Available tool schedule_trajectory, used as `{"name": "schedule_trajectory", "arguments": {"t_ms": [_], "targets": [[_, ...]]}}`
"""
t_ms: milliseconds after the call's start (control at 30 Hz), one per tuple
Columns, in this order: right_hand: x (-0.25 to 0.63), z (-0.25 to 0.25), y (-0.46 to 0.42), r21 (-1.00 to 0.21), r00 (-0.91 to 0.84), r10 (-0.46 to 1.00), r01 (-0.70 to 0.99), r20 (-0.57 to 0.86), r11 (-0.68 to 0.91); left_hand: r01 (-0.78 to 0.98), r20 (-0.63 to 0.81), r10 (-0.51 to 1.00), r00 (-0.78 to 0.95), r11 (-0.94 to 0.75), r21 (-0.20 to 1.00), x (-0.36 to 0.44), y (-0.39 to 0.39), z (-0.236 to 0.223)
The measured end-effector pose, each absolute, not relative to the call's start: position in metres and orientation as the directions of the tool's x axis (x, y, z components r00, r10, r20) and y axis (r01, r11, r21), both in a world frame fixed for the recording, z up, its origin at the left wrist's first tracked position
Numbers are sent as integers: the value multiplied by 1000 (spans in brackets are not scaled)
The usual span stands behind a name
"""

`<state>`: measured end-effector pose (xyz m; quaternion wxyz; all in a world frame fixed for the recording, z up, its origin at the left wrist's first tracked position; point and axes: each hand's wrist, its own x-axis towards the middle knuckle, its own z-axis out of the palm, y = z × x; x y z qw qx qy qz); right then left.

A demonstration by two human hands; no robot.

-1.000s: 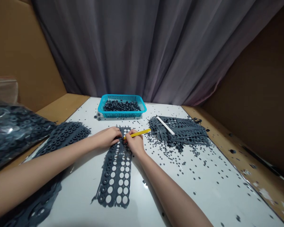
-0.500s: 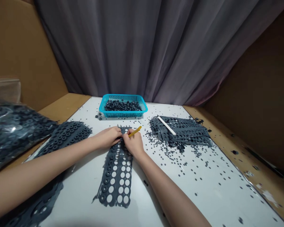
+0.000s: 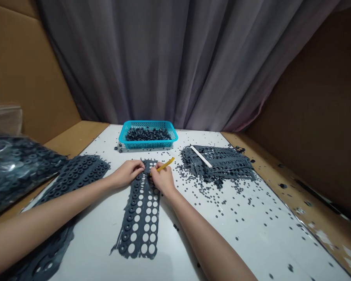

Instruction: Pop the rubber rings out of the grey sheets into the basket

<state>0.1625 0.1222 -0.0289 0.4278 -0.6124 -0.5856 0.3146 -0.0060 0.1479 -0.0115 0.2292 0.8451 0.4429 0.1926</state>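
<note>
Hands a little further apart than half a second ago: a narrow gap now shows between the left fingertips and the right. Yellow tool leans up and to the right, much as in the previous frame.

Right hand (image 3: pixel 163 180): fingers closed around the yellow tool (image 3: pixel 166 164), its lower end down at the sheet. Left hand (image 3: pixel 130 171): thumb and fingers nearly together at the sheet's far left edge; cannot tell whether anything is pinched between them.

Perforated dark sheet (image 3: pixel 138 234) lies lengthwise under both hands, on the white tabletop (image 3: pixel 96 234). Rings sit along its left column; round holes fill the columns to the right.

Beyond the hands, a turquoise basket (image 3: pixel 149 144) holding loose dark rings (image 3: pixel 148 134), two or so more just beside it. To the right, a stack of punched sheets (image 3: pixel 231 162), white stick (image 3: pixel 201 157) across it, small dark discs (image 3: pixel 236 238) scattered around. To the left, partly under the forearm, another ringed sheet (image 3: pixel 76 171); next to it, a clear bag (image 3: pixel 17 164) full of rings. Grey curtain (image 3: pixel 128 70) behind.
</note>
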Motion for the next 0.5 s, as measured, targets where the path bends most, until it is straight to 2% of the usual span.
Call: {"name": "schedule_trajectory", "arguments": {"t_ms": [100, 233, 367, 500], "targets": [[163, -28, 120, -897, 117, 988, 441, 97, 36, 593, 67, 890, 452, -356, 723, -7, 151, -16], [162, -28, 116, -894, 96, 991, 447, 91, 39, 417, 53, 925, 377, -220, 882, -6, 157, -22], [164, -24, 114, -887, 32, 991, 450, 130, 102, 303, -39, 945, 325, -65, 951, -12, 158, -13], [174, -6, 86, -870, -180, 954, 396, 240, 294, 169, -110, 927, 360, 51, 984, -18, 146, 9]]}}
